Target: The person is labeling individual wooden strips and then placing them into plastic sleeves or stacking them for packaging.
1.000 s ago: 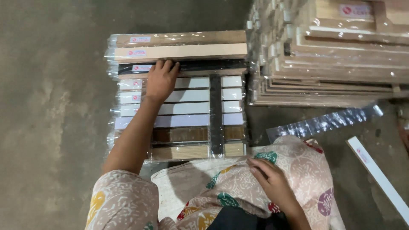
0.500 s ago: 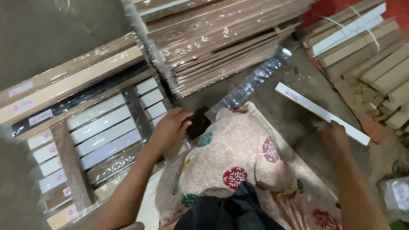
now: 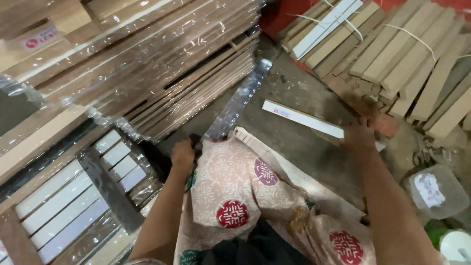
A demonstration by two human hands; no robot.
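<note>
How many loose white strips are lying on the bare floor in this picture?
1. The white strip lies on the grey floor right of centre; the right hand is at its far end. The left hand is by the wrapped packs, which may hide more.

Grey concrete floor (image 3: 299, 98); wrapped strip stacks (image 3: 147, 64), white strip (image 3: 304, 119), tied bundles (image 3: 407, 54)

The left hand (image 3: 182, 153) grips the near end of a clear plastic sleeve (image 3: 238, 100). The right hand (image 3: 359, 135) rests on a white strip (image 3: 301, 119), perhaps grasping it; bundled wooden strips (image 3: 402, 49) lie beyond.
</note>
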